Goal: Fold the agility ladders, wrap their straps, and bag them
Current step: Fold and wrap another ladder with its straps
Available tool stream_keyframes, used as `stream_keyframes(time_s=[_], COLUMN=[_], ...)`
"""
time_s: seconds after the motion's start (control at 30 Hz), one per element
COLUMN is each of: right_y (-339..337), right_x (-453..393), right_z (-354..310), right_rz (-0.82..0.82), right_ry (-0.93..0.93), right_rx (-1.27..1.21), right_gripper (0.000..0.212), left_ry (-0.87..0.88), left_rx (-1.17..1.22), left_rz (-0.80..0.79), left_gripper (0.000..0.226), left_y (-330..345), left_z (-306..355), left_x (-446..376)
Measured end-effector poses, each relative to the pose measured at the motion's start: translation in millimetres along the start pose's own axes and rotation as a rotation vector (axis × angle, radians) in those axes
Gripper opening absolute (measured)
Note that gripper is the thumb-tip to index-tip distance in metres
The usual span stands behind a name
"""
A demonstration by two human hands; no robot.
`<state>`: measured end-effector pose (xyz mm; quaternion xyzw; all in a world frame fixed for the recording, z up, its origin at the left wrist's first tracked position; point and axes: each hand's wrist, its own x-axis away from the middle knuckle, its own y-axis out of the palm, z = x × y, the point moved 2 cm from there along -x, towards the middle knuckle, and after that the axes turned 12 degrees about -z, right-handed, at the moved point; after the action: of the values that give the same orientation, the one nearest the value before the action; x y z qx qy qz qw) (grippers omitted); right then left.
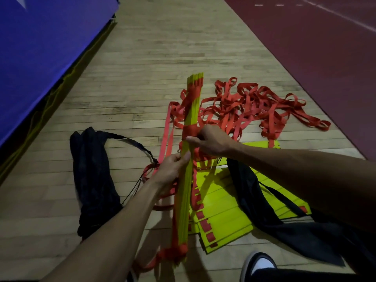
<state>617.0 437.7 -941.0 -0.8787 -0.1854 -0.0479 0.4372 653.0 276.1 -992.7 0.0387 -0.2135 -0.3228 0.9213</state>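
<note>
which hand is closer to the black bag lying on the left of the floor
Left. The left hand grips the rung bundle just right of that black bag; the right hand is farther right, at the wrapped strap.

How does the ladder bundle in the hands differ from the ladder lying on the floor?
The stacked yellow rung bundle is held up by both hands, red strap wound round it; the fanned yellow floor ladder lies flat, rungs spread. The bundle's rungs are edge-on; the floor ladder's show their faces. Both have yellow rungs and red straps.
</note>
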Motion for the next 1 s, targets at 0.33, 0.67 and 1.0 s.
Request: stream_keyframes(time_s=[0.33, 0.67, 1.0], right_y=[-6.1, -8.9, -26.3], right_x=[10.0, 7.0, 8.0], right_z=[6.2, 7.3, 15.2], right_rz=[0.057, -0.096, 0.008], right_ry=[0.003, 0.004, 0.076], right_rx=[-0.311, -0.014, -0.235], right_gripper=[0.033, 0.06, 0.053], left_ry=[0.129, 0.03, 0.055], left_rx=[0.045, 0.156, 0.083], left_rz=[0.05, 0.115, -0.116], left_gripper=[0.03, 0.024, 0.042], left_y=[14.9, 18.4, 18.6], left_z=[11.5, -1.2, -6.9], left_x=[-6.3, -11.1, -5.3])
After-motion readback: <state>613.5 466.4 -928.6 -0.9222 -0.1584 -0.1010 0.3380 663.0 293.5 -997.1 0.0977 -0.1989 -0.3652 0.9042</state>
